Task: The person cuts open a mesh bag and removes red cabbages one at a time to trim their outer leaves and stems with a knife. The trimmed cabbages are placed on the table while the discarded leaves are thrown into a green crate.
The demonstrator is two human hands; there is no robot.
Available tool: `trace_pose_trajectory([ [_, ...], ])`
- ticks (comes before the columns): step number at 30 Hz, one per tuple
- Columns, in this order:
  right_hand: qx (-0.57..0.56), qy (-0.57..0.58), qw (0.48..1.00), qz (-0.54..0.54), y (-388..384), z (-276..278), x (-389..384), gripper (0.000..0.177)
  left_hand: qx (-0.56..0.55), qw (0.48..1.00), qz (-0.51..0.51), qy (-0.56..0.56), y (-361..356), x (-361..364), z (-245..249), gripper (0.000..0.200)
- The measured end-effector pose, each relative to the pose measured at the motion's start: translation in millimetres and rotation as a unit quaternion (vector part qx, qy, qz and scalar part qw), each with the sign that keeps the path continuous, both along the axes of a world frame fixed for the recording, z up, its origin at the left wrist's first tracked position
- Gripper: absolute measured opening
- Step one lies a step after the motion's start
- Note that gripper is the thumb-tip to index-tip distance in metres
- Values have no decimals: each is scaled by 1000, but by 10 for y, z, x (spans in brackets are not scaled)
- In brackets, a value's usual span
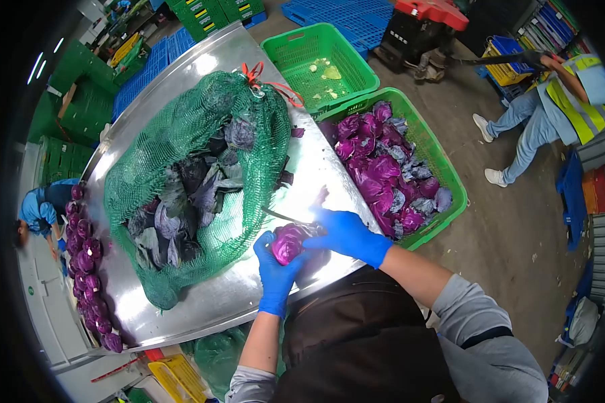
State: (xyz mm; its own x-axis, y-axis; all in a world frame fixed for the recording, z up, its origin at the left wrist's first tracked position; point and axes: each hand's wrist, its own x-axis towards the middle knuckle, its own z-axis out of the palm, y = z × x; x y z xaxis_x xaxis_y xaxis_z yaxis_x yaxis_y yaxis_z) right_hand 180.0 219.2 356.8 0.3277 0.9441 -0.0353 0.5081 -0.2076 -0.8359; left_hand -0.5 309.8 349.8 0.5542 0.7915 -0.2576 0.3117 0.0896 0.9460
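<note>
My left hand (276, 277), in a blue glove, is closed around a small red cabbage (288, 246) above the near edge of the metal table (235, 285). My right hand (349, 235), also gloved in blue, is closed on a knife, its thumb side close against the cabbage. The knife's dark blade (282, 217) points left, just beyond the cabbage; its handle is hidden in the hand. Left of my hands lies a green mesh bag (175, 158) with a red tie (252, 75). Dark purple cabbage leaves (171, 221) show in its opening.
A green crate (450, 201) of purple leaves stands right of the table, and another crate (363, 84) with pale scraps behind it. Red cabbages (87, 262) line the table's left edge. One person (40, 208) bends there; another (541, 111) holds a pallet jack (420, 37).
</note>
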Motion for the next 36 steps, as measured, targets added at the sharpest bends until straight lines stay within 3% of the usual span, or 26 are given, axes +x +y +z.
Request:
trace_pose_trajectory([
  [2,5,-24,999,20,52,-326,4,64,36,999,-19,-17,31,-23,-10,83],
  [4,60,105,992,29,80,-449,-17,49,70,996,-37,-29,62,-92,-50,82],
  [5,59,106,992,29,70,-429,9,49,116,991,-59,12,87,-125,-102,79],
  [6,-80,248,965,-30,64,-394,102,45,164,982,-78,50,102,-124,-127,76],
  [7,-214,377,897,-88,59,-334,199,41,167,982,-77,46,90,-114,-102,76],
  [8,-95,218,970,-55,52,-429,279,35,156,982,-106,10,63,-131,-54,75],
  [9,-92,220,970,-55,32,-530,294,35,144,980,-136,-23,30,-170,4,74],
  [11,-105,8,994,-34,9,-538,313,33,164,976,-140,-7,-49,-263,48,78],
  [15,-121,-71,990,20,-37,-519,365,30,74,992,-37,-97,-42,-618,-257,78],
  [17,-164,-18,985,-55,-122,-558,525,29,-84,978,116,-153,-12,-722,-298,72],
  [18,-158,-22,979,-124,-167,-458,587,28,-149,957,144,-203,-10,-667,-206,67],
  [19,-148,-27,969,-194,-180,-301,686,27,-144,956,151,-207,27,-629,-204,67],
  [21,-168,-241,941,-169,-198,-164,953,33,-221,922,172,-268,51,-609,-212,63],
  [22,-167,-242,942,-163,-168,-46,918,33,-251,914,164,-272,85,-595,-264,58],
  [24,-66,-133,967,-208,-54,169,744,62,-287,902,150,-286,112,-459,-197,61],
  [25,-10,-108,994,-16,45,123,419,79,-324,888,132,-299,119,-371,-175,63],
  [26,-108,63,991,52,134,286,227,78,-315,894,118,-297,130,-294,-180,60],
  [28,28,216,964,153,174,299,-6,58,-327,895,100,-286,123,-173,-53,59],
  [29,28,216,964,153,150,268,-7,58,-337,896,85,-277,108,-137,-11,57],
  [32,127,407,902,73,136,146,35,42,-383,879,125,-255,97,-92,-44,52],
  [33,125,407,902,74,97,139,98,42,-410,866,135,-253,95,-77,-56,52],
  [35,19,237,968,82,64,404,244,33,-418,859,110,-274,81,-42,-116,52],
  [36,-85,283,955,40,74,452,278,24,-471,829,101,-284,54,-7,-93,52],
])
